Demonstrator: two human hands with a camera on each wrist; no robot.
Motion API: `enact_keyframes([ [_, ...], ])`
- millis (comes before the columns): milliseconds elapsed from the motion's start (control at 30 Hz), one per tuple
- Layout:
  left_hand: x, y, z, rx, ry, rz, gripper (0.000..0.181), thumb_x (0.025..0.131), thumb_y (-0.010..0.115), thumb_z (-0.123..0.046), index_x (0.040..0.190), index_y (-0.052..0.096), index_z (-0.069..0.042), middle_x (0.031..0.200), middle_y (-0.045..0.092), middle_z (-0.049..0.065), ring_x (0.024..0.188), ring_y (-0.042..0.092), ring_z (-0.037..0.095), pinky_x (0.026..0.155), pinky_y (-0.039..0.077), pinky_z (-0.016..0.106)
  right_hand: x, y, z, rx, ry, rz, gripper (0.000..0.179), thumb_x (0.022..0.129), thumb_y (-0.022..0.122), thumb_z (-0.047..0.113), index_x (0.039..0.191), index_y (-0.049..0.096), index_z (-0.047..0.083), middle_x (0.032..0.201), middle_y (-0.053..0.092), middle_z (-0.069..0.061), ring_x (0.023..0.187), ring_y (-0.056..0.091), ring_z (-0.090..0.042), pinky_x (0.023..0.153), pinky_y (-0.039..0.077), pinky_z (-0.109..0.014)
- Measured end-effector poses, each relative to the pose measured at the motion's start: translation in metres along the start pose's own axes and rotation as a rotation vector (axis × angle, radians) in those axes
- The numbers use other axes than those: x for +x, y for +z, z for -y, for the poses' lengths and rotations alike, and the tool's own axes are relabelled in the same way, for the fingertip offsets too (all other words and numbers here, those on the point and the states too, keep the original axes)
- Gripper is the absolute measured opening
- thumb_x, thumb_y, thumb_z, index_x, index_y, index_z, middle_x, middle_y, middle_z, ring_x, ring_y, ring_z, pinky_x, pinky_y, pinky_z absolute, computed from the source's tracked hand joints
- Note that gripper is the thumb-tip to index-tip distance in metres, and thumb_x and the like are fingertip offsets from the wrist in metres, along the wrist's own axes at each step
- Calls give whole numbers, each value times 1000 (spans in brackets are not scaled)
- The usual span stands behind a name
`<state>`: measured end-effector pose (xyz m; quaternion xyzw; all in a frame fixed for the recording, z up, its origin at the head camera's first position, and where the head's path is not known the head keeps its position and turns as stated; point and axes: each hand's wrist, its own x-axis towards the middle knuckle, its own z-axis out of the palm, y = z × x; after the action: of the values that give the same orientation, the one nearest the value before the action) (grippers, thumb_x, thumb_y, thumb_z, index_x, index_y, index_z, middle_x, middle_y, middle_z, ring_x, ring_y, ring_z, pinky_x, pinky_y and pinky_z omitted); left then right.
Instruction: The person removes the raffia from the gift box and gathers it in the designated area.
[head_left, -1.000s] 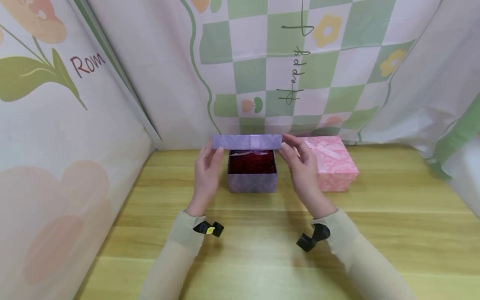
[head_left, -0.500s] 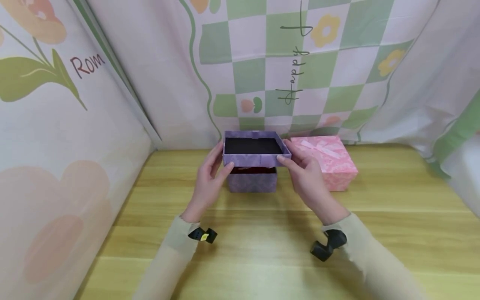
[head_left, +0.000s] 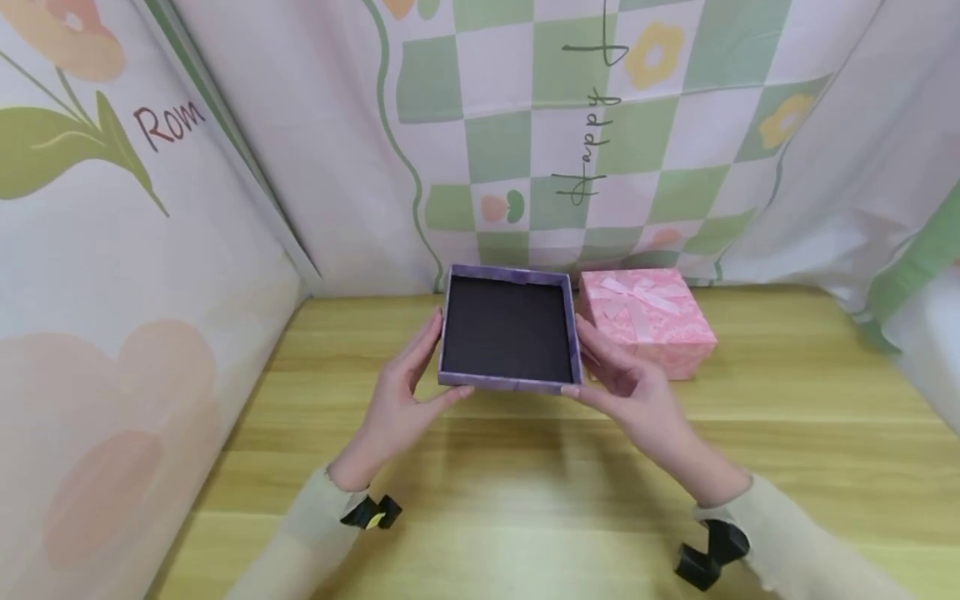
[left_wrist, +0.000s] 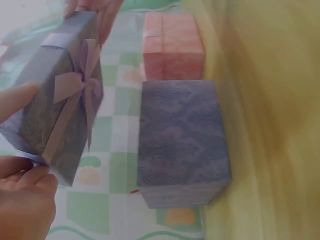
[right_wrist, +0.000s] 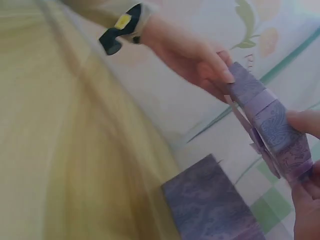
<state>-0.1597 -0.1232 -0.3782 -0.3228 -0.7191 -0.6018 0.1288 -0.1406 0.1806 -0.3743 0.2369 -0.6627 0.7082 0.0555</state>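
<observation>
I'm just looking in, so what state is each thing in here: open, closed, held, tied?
Purple lid: lifted off, held by both hands, dark inside showing in the head view.
Lilac bow: tied, on the lid's outside.
Purple box: lid off, standing on the table; its inside is hidden.
Pink box: closed, standing on the table.
Left hand: gripping the lid.
Right hand: gripping the lid.

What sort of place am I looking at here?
Probably a small curtained-off tabletop corner, perhaps indoors: a wood-grain table fills the foreground, and printed curtains with flowers and green checks hang close behind it.
</observation>
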Motion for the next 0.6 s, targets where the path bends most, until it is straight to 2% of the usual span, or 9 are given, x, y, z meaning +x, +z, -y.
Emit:
enact_keyframes([
  [67, -10, 1, -2, 50, -21, -1, 94, 78, 85, 8, 157, 36, -4, 163, 31, 6, 148, 30, 25, 117, 29, 38, -11, 1, -3, -38, -35, 24, 73, 84, 71, -21, 149, 41, -9, 158, 36, -20, 142, 41, -25, 110, 38, -33],
  [200, -35, 5, -4, 117, -94, -5, 92, 76, 92, -7, 154, 44, -7, 158, 40, 4, 144, 38, 23, 115, 32, 36, -33, -3, -9, -99, -43, 66, 75, 81, 74, -21, 149, 43, -9, 158, 35, -20, 139, 46, -23, 107, 40, -34],
  [333, -61, 10, -4, 93, -166, -12, 87, 75, 93, -12, 150, 50, -7, 154, 46, 4, 141, 43, 25, 112, 35, 37, -54, -4, -15, -134, -20, 99, 77, 79, 77, -19, 148, 45, -9, 158, 36, -21, 137, 49, -23, 106, 41, -34],
  [433, -78, 13, -5, 103, -232, -14, 87, 73, 94, -17, 149, 53, -9, 152, 48, 0, 139, 45, 23, 112, 35, 36, -68, 1, -21, -141, -11, 101, 79, 77, 80, -16, 147, 46, -9, 157, 37, -21, 137, 49, -24, 106, 42, -35],
  [600, -103, 16, -4, 150, -375, 18, 86, 70, 96, -27, 146, 57, -12, 148, 52, -5, 136, 47, 18, 111, 36, 35, -89, 6, -29, -137, 36, 112, 78, 78, 84, -8, 147, 47, -7, 156, 39, -22, 137, 48, -24, 104, 43, -35],
])
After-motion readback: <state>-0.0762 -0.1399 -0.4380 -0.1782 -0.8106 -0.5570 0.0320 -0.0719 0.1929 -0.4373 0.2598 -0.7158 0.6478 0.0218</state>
